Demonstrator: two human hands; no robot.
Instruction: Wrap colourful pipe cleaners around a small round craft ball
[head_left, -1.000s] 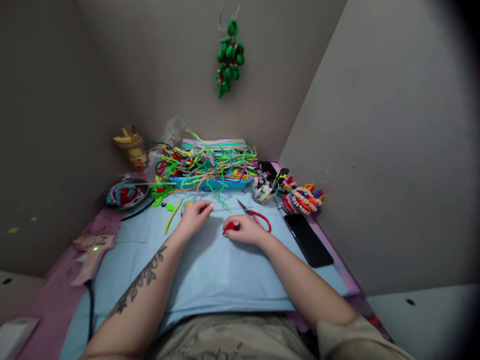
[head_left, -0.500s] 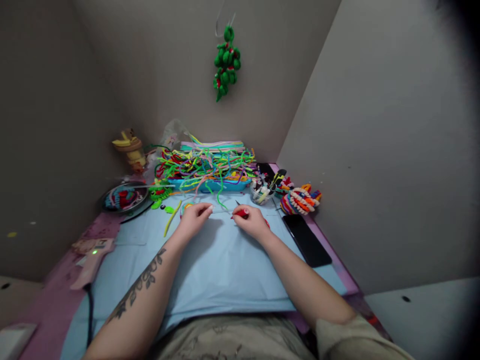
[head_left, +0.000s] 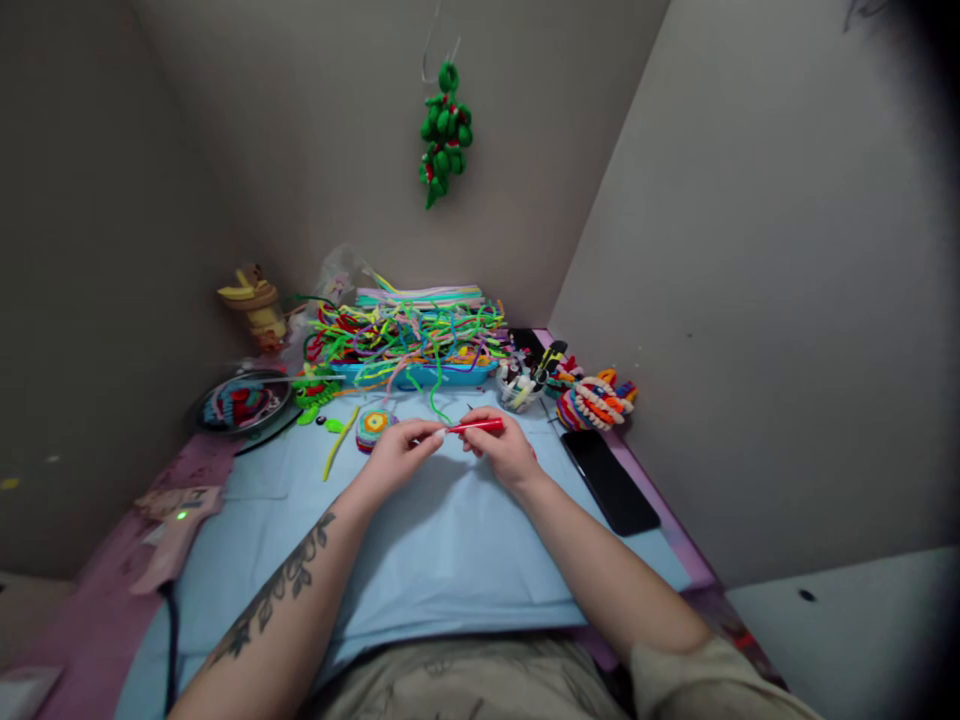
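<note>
My right hand [head_left: 501, 447] is closed around a slim red pen-shaped tool [head_left: 484, 426], whose thin end points left. That end meets or nearly meets the fingertips of my left hand [head_left: 405, 450]. Pinched in those left fingers is a small white piece [head_left: 439, 433], too small to name. A round multicoloured pipe-cleaner piece [head_left: 373, 428] lies just beyond my left hand. To its left is a yellow pipe cleaner [head_left: 341, 443]. Under and behind my right hand a dark pointed tip and a bit of red show, mostly hidden.
A blue tray [head_left: 450, 376] heaped with pipe cleaners stands at the back. To its right are a clear cup [head_left: 517, 388] of small items, a colourful woven piece [head_left: 596, 403] and a black phone [head_left: 611, 482]. A pink glue gun [head_left: 176, 535] and a round dish [head_left: 281, 408] are at left.
My hands have come together, the left moving right. The red tool has turned to lie level, its thin end at the white piece. The round multicoloured piece shows more fully.
</note>
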